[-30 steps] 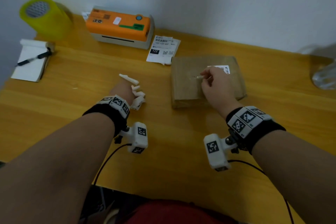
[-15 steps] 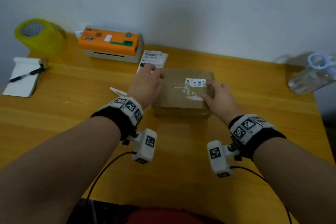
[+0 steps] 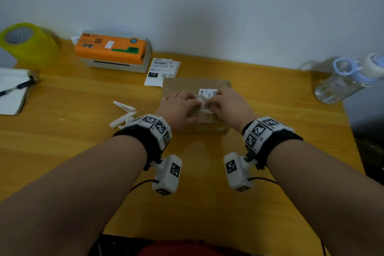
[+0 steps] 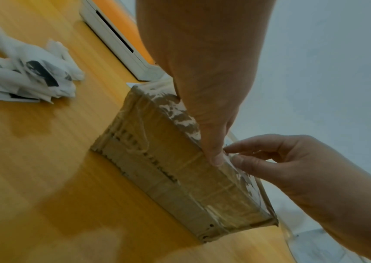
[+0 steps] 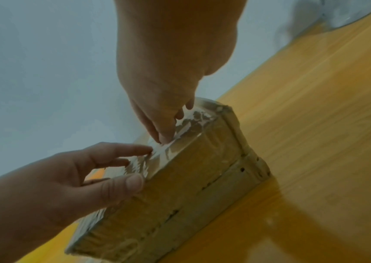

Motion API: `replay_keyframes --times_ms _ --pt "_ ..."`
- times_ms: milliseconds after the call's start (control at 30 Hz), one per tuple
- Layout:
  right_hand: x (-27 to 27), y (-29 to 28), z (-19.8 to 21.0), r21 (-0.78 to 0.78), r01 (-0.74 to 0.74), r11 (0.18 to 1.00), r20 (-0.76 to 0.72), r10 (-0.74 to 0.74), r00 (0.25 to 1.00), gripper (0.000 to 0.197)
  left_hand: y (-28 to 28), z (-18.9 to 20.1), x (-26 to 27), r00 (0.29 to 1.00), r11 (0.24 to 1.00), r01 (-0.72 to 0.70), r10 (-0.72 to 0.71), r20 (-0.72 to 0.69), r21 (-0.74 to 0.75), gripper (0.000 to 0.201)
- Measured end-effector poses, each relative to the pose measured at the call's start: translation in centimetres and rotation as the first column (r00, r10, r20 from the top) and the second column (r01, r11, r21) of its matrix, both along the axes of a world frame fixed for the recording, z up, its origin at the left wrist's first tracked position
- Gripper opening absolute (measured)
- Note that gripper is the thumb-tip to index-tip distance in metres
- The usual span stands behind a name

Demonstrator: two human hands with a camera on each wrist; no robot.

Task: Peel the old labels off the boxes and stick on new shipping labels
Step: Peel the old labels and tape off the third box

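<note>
A flat brown cardboard box (image 3: 182,87) lies on the wooden table (image 3: 83,131). On its top sits a torn white old label (image 3: 208,93) with patchy residue around it. Both hands meet at that label. My left hand (image 3: 179,104) presses the box, thumb (image 5: 132,183) on the front top edge and fingers stretched over the top. My right hand (image 3: 225,102) pinches a lifted whitish flap of the label between thumb and forefinger (image 4: 233,154). New shipping labels (image 3: 162,69) lie just behind the box.
An orange label printer (image 3: 112,50) stands at the back. Rolled label scraps (image 3: 124,114) lie left of the box. A yellow tape roll (image 3: 25,41) and a notepad with a pen (image 3: 12,93) are far left. A clear water bottle (image 3: 345,81) lies right.
A second ago my left hand was at the scraps. Half a second ago both hands were at the box's sides. Now both are on its top at the label.
</note>
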State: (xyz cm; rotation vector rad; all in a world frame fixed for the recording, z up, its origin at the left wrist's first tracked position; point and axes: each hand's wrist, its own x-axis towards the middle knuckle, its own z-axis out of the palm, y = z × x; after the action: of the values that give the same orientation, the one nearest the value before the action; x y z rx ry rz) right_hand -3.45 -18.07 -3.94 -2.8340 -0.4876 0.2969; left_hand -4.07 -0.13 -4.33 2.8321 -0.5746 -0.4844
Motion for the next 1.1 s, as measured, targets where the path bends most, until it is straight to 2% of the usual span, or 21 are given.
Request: replay_keyframes --times_ms 233,533,600,667,733,833,1000,1100 --pt "1.3 1.0 -0.6 -0.044 -0.017 0.999 0.009 0.017 1.000 0.011 0.0 0.2 0.2 1.000 1.000 -0.013 0.013 -0.011 -0.009 0.057" --pt "1.3 1.0 -1.2 -0.224 -0.124 0.967 0.065 0.141 0.988 0.017 -0.1 0.3 0.2 1.000 1.000 -0.019 0.019 -0.012 -0.003 0.058" --pt "1.2 0.7 -1.4 -0.186 -0.093 0.978 0.047 0.104 0.994 0.013 -0.1 0.3 0.3 1.000 1.000 -0.019 0.018 -0.012 -0.011 0.059" --pt "1.2 0.1 -1.2 -0.063 -0.009 0.998 -0.008 0.009 1.000 0.003 -0.1 0.3 0.3 1.000 1.000 -0.016 0.016 -0.018 -0.013 0.058" --pt "1.1 -1.0 -0.9 0.064 0.082 0.995 -0.085 -0.076 0.993 0.009 -0.3 0.3 0.4 1.000 1.000 -0.025 0.025 -0.014 -0.015 0.056" --pt "0.4 -2.9 -0.3 0.177 0.156 0.972 -0.106 -0.139 0.985 0.011 -1.3 0.5 0.5 0.999 0.998 -0.043 0.044 0.027 -0.042 0.046" --pt "-0.6 -4.0 -0.5 0.205 0.106 0.973 -0.100 -0.087 0.991 0.008 -4.1 0.6 0.7 0.997 0.987 0.073 -0.069 0.031 -0.145 0.024" --pt "-0.7 -4.1 0.1 0.117 -0.010 0.993 -0.071 0.018 0.997 0.016 -5.4 0.6 1.1 0.997 0.989 0.071 -0.072 -0.003 -0.131 0.023"
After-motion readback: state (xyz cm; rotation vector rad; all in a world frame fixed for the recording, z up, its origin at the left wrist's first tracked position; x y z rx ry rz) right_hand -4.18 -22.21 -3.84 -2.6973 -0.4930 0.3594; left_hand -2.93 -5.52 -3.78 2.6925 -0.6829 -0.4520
